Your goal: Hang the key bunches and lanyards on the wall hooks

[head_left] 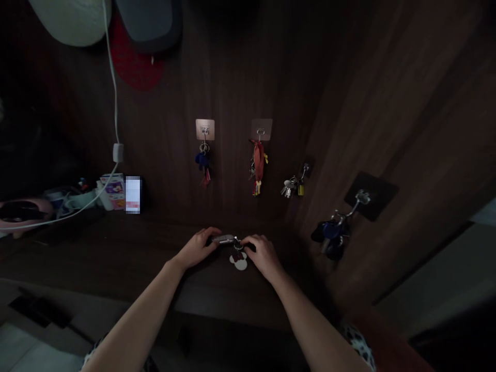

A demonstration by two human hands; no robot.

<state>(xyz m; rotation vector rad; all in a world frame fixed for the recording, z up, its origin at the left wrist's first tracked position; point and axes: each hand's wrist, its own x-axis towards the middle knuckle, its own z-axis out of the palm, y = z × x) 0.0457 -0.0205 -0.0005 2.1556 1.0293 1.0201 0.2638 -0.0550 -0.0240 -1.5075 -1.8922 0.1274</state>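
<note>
We are holding a slim silver key fob (225, 239) just above the dark wooden worktop (116, 258), with our left hand (197, 248) curled round its near end in a firm grasp. Our right hand (263, 256) is sitting at the split ring (237, 244) on the fob's other end, though we cannot tell whether it is gripping the ring or only touching it. A white Mickey Mouse charm (238, 262) is hanging just below the ring, close to the worktop. The fob looks light, stiff and perhaps slippery, so its flat sides seem the surest hold, while the ring looks stiff and small, best taken at its edge. Ahead, two adhesive wall hooks (205, 129) are carrying a bunch of keys with blue tags (202, 163) and a bunch with red ribbons (258, 168). Further right, a small bunch of silver keys (289, 188) and a large bunch of dark-capped keys (333, 232) are hanging from their own hooks. Far left, a printed carton (112, 191) is standing behind a white cable (116, 103), its contents hidden.
</note>
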